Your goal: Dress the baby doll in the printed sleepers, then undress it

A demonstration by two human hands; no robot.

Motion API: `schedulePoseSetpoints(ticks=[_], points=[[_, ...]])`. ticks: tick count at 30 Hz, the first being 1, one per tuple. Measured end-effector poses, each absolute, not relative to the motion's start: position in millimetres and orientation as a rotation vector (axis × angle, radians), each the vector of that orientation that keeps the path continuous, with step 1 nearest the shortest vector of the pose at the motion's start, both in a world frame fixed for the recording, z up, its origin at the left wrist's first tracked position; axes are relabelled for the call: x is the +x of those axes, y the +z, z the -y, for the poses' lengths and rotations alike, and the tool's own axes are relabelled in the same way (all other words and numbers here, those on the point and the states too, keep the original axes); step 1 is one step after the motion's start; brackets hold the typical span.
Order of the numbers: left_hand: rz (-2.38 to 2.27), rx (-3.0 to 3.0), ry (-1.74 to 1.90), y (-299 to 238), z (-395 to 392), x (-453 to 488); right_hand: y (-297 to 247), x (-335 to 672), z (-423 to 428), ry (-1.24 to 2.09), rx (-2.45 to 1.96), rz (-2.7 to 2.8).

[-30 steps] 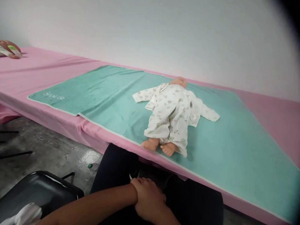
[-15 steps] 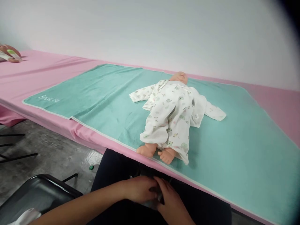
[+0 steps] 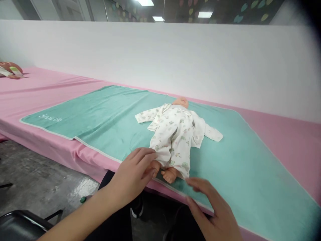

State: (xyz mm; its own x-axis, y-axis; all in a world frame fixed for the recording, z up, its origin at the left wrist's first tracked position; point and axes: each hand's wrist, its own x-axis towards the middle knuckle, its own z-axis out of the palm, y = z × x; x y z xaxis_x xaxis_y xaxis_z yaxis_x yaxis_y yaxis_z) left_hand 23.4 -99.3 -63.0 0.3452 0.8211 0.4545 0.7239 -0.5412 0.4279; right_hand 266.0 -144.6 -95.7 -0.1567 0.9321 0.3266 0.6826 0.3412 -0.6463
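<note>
A baby doll [image 3: 181,102] lies on its back on a teal blanket [image 3: 112,110], its bare feet pointing to the near table edge. It wears a white printed top [image 3: 179,113] with spread sleeves and matching white pants [image 3: 182,144]. My left hand [image 3: 135,174] is at the doll's foot on the left, fingers curved over the pant cuff and partly hiding that foot. My right hand [image 3: 215,207], slightly blurred, has thumb and forefinger apart beside the other pant cuff, with nothing visible between them.
Under the blanket is a pink-covered table [image 3: 75,150] against a white wall [image 3: 100,53]. Another doll [image 3: 11,69] lies at the far left. A black chair [image 3: 22,226] stands at lower left, and a small green object [image 3: 83,199] is on the grey floor.
Both hands, together over my lap before, have come apart and risen to the doll's pant cuffs. The camera has tilted up, showing windows and ceiling lights above the wall.
</note>
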Motion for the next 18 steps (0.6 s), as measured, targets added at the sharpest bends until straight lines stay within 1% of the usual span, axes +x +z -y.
schedulePoseSetpoints(ticks=[1,3,6,9,12,15,18], points=[[-1.462,2.5,0.925,-68.0,96.5,26.7,-93.6,260.5,136.8,0.346,-1.491,1.891],[-1.544,2.495,0.932,-75.1,92.9,30.8,-96.2,249.5,123.7,0.244,-1.579,1.872],[-1.649,2.313,1.055,-80.2,88.8,29.4,-104.8,239.0,112.9,0.294,-1.641,1.842],[-1.601,2.139,1.049,-83.0,83.3,23.9,-103.6,235.9,111.6,0.453,-1.654,1.747],[-1.437,2.136,1.05,-83.6,80.1,20.9,-96.8,237.8,114.9,0.77,-1.499,1.631],[-1.408,2.096,1.209,-77.5,85.0,22.5,-97.8,245.5,118.3,1.006,-1.299,1.393],[-1.394,1.75,1.348,-65.2,96.1,26.0,-104.4,255.2,120.4,1.089,-1.158,1.218]])
